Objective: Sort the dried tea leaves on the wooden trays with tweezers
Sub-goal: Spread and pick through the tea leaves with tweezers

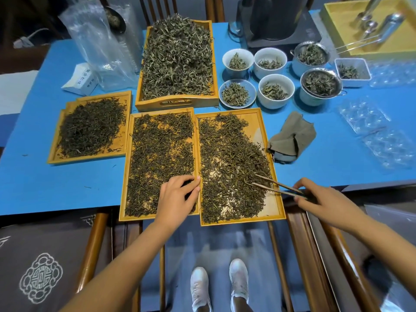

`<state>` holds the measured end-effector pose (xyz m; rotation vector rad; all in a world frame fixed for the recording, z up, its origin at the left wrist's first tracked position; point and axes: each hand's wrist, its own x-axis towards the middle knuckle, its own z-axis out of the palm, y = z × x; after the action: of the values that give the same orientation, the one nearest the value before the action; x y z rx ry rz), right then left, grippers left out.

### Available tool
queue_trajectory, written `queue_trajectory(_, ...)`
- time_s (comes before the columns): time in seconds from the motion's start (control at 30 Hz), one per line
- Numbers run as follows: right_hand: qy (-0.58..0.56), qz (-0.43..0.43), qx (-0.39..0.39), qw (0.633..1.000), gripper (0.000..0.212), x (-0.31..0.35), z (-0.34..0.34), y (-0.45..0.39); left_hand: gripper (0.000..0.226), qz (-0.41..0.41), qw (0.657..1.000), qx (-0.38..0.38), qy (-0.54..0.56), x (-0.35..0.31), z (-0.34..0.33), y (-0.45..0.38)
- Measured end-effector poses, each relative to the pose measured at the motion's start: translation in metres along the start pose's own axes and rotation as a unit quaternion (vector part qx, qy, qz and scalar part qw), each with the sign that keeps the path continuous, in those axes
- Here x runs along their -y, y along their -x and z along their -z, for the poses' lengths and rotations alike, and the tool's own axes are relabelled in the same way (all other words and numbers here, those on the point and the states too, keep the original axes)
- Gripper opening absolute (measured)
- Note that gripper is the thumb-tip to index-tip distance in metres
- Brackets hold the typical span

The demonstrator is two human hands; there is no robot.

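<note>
Wooden tweezers [275, 184]: thin and stiff, pinched at their rear end by the right hand [326, 199]; the two tips stand slightly apart, resting in the leaves near the right tray's right edge.
Right fingers [300, 183]: curled round the tweezer handles, thumb side hidden.
Left hand [177, 194]: fingers bent, tips on the leaves at the middle tray's right rim; whether they pinch any leaf, I cannot tell.
Tea leaves [225, 158]: dry, wiry, very light, likely brittle; best taken singly at a stem with a gentle squeeze, or they crumble.
Right tray [280, 199]: leaves spread thin, bare wood showing.
Middle tray [128, 176]: denser layer, touching the right tray.
Left tray [125, 122]: heaped pile, apart on the blue table [45, 188].
</note>
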<state>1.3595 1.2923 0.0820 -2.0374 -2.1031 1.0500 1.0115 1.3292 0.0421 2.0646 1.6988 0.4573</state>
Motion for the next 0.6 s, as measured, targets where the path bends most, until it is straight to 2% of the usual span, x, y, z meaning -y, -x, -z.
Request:
queue_trajectory(0.23,0.017,0.011,0.051,0.998,0.021,-0.016,0.007,0.027,0.028,-0.002,1.000,-0.003,0.001,0.001,-0.001,0.001)
queue_trajectory(0.47,-0.005,0.022,0.012,1.000,0.018,-0.005,0.006,0.021,0.028,-0.006,1.000,-0.006,-0.001,0.002,-0.001,0.001)
queue_trajectory(0.6,0.014,0.028,0.059,0.998,0.017,-0.008,0.008,0.022,0.028,-0.005,1.000,-0.003,0.000,0.001,0.000,0.001)
